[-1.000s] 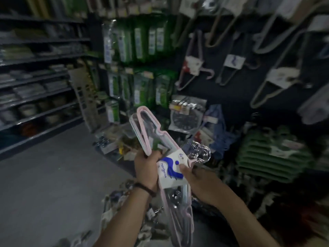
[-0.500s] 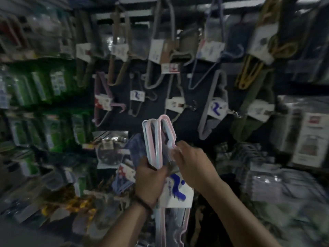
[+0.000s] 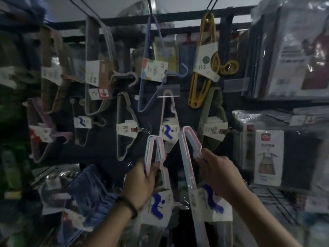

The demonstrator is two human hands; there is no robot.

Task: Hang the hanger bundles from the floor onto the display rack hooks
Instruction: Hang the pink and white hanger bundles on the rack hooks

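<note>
Head view: left hand (image 3: pixel 142 184) grips left bundle (image 3: pixel 151 152), right hand (image 3: pixel 220 173) grips right bundle (image 3: pixel 184 154), fingers (image 3: pixel 203 155) clenched, axes upright; rack hook (image 3: pixel 162 96) at 12 o'clock, between both.

Handwritten 105 on the card band (image 3: pixel 205 63) of the yellow hanger bundle (image 3: pixel 199 93), high above the fingers (image 3: pixel 204 155) of your right hand (image 3: pixel 222 175), blue logo on the card sleeve (image 3: pixel 211 205) of the pink hanger bundle (image 3: pixel 185 157) just below them, its wording too blurred for you to read.

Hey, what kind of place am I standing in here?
Most likely a household-goods shop: labelled hanger bundles hang on a display rack, and packaged aprons are stacked at right.
</note>
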